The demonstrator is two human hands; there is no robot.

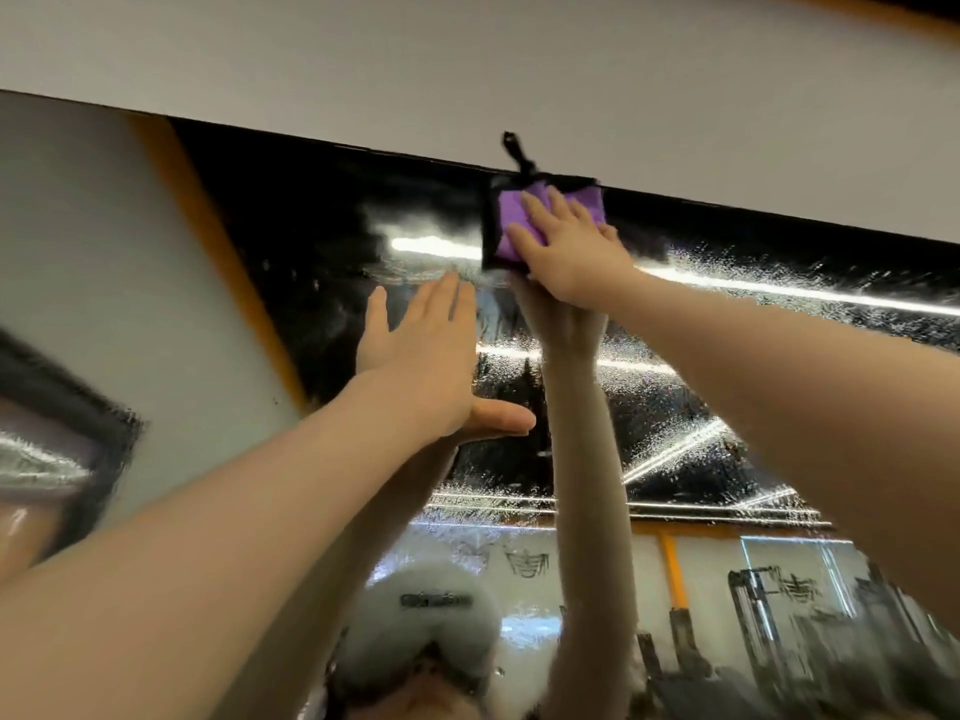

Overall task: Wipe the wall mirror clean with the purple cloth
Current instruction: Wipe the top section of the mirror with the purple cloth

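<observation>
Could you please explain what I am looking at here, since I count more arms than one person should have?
This is a single picture from a camera worn on a person's head, looking up along their raised arms. No machine is involved, only two bare hands. The shiny dark surface is a wall mirror, so the extra arms and the capped head at the bottom are reflections. The right hand presses a purple cloth flat against the glass, just under the mirror's top edge, where the plain wall begins. The fingers look fairly straight, so this is a press rather than a closed grip. The left hand is open and holds nothing; whether it touches the glass I cannot tell. The white specks across the mirror look like spray droplets or smears not yet wiped.
</observation>
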